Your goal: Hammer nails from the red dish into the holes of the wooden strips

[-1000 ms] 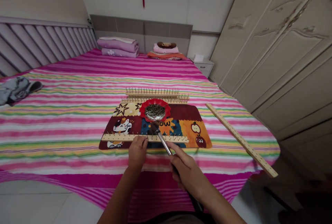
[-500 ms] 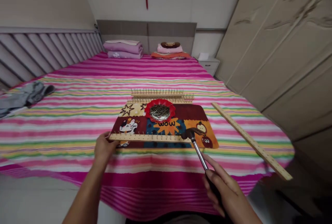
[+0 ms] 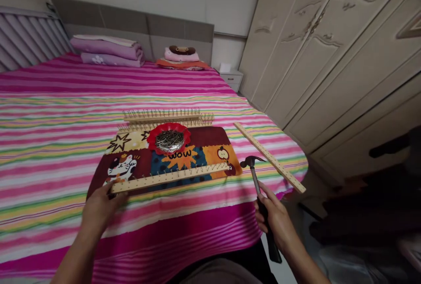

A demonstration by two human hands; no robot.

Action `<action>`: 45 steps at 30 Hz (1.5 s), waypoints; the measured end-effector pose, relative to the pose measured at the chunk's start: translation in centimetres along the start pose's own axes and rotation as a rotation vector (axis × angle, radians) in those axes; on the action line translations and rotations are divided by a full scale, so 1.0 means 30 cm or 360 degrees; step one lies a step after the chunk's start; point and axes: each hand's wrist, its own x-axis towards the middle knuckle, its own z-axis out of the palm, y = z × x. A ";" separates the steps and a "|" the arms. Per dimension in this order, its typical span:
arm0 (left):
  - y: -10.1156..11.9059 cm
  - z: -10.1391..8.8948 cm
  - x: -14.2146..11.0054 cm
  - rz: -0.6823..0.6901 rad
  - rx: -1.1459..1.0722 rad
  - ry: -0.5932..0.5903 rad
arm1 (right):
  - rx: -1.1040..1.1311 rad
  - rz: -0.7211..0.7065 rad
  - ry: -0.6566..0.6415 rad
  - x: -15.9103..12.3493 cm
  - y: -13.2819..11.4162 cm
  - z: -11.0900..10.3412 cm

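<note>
Head view: a patterned mat (image 3: 212, 137) lies on a striped bedspread (image 3: 184, 220), and clock directions here run from the middle of that mat. At 12 o'clock, on the mat's far part, sits a scalloped red bowl (image 3: 151, 143) holding a loose heap of metal nails (image 3: 169, 140); they lie in all directions, and the bowl's rim shows all round them.

Across the 6 o'clock side stretches a nailed wooden strip (image 3: 167, 179), a row of nails standing along its top. At 8 o'clock the left hand (image 3: 100, 207) grasps the strip's left end between thumb and fingers. At 4 o'clock the right hand (image 3: 274, 220) is wrapped around the black handle of a claw hammer (image 3: 256, 182) — its head points toward 3 o'clock, just beside the mat's right edge and apart from the strip.

Beyond the bowl, at 12 o'clock, more wooden strips (image 3: 162, 118) bristle with nails. Farther out at 3 o'clock, another wooden bar (image 3: 268, 156) lies slantwise, dotted with small marks. Folded purple bedding (image 3: 110, 51) is stacked at 11 o'clock; a bedside cabinet (image 3: 231, 81) stands at 1 o'clock, drawers closed — what is inside cannot be told.
</note>
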 end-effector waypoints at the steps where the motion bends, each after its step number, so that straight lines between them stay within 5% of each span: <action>1: 0.026 0.012 -0.012 0.0044 0.0116 -0.0031 | 0.0033 0.0012 -0.0004 0.008 0.011 -0.004; 6: 0.129 0.073 -0.071 0.0133 0.0389 0.0037 | 0.0158 -0.0055 0.0093 0.045 0.064 -0.025; 10: 0.118 0.102 -0.082 0.0096 0.0197 0.0116 | 0.0240 -0.0142 0.0207 0.089 0.079 -0.047; 15: 0.073 0.038 -0.063 -0.0028 -0.0222 0.0099 | 0.0368 -0.0143 0.0193 0.157 0.097 -0.046; 20: 0.202 -0.025 -0.057 0.0039 -0.0205 0.0353 | 0.0525 -0.0122 0.0130 0.193 0.146 0.000; 24: 0.372 0.011 0.010 0.0317 -0.0175 0.0270 | 0.0570 -0.0111 0.0151 0.194 0.182 0.018; 30: 0.542 0.157 0.177 0.0658 0.0247 -0.0065 | 0.0579 -0.0097 0.0197 0.201 0.211 0.003; 36: 0.591 0.247 0.264 0.0686 0.0559 -0.0268 | 0.0577 -0.0094 0.0212 0.212 0.218 -0.001; 45: 0.598 0.227 0.247 0.0820 0.0678 -0.0263 | 0.0612 -0.0102 0.0158 0.230 0.233 -0.009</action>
